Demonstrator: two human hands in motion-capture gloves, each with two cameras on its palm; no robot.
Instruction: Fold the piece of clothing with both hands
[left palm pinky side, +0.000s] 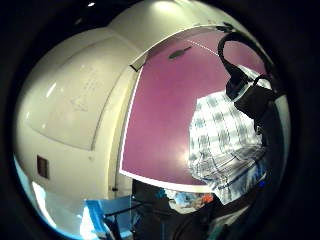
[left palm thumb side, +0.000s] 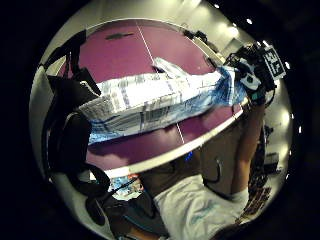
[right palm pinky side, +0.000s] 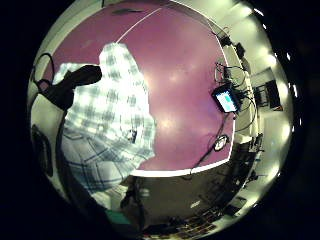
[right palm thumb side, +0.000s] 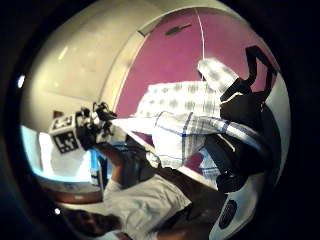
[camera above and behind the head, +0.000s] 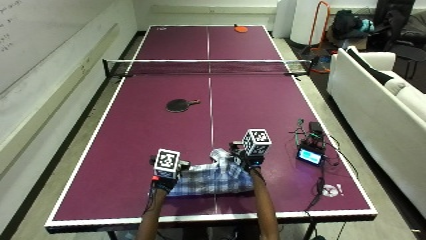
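I stand at the near end of a purple table with a plaid shirt bunched between my hands, just inside the near edge. My left hand grips the shirt's left end, fingers curled into the cloth, and my right hand pinches the right end, a little farther up the table; in the left thumb-side palm view the cloth hangs stretched between the two hands above the table top. I judge I am early in the fold, with the shirt lifted and pulled taut before it is laid flat. To do this well I should keep both ends level, so the cloth does not twist, and keep it lightly stretched while I lower it so that it lands smooth and not in a heap. The crumpled flap near my right hand looks likely to tuck under, so I should shake it free first. A black paddle lies well apart up the table, and a small screen sits to my right, clear of the shirt.
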